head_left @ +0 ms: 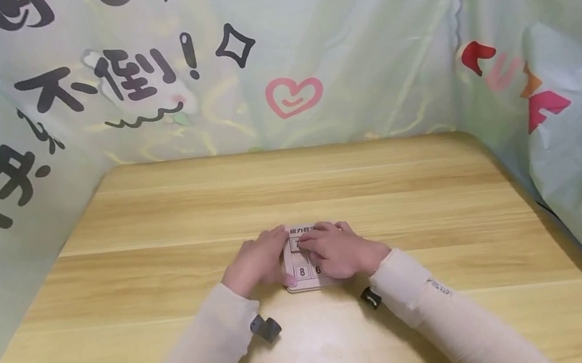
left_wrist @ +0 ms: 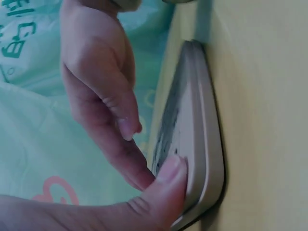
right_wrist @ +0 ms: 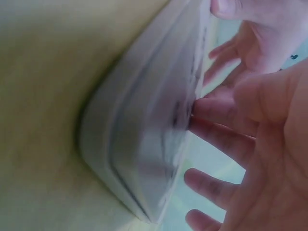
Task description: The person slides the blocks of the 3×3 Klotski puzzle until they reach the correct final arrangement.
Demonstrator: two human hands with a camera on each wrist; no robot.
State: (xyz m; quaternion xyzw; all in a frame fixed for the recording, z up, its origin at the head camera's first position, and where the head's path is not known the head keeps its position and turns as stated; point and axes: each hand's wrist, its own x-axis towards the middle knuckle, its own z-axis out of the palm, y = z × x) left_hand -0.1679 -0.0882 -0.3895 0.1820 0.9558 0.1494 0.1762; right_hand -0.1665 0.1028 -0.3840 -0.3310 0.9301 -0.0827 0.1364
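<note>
Beige number board (left hand holds it) lies under right hand.

Head looks down (wrist views close).

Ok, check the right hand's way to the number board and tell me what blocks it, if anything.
Nothing visible does: the right hand lies over the number board, and two of its fingertips appear to touch the face. The left hand is at the left edge, not in between.

Wood-grain tbl w/ no. puzzle flat on top.
</note>
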